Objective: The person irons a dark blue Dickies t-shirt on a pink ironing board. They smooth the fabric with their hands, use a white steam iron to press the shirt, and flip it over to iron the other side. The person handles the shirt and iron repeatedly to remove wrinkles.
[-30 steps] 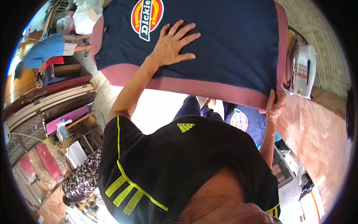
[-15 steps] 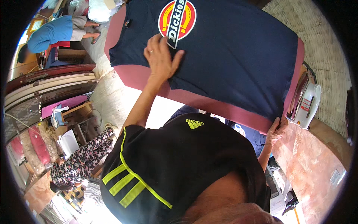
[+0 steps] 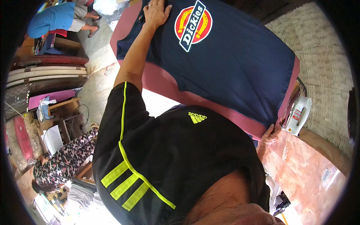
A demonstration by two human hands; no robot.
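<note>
A navy T-shirt [image 3: 232, 56] with a round red and yellow print lies spread over a dusty-pink ironing board [image 3: 157, 80]. My left hand [image 3: 155, 14] rests palm down on the shirt near its neck end, left of the print, with fingers stretched out and partly cut off by the top edge. At the board's near right corner, my right hand [image 3: 268, 135] holds the bottom edge of the shirt, thumb toward the cloth; some of its fingers are hard to make out. Just right of that hand, a white clothes iron [image 3: 299, 115] stands beside the board's end.
A person in a blue shirt [image 3: 52, 18] bends at the upper left. Another in patterned clothes [image 3: 65, 161] is at the lower left, near stacked grey cloth [image 3: 82, 193]. A woven mat surface [image 3: 318, 56] and a marbled pink surface [image 3: 296, 161] lie at right.
My left hand has slid from beside the print up and left toward the neck end. The shirt and board sit differently in view; my right hand stays at the corner.
</note>
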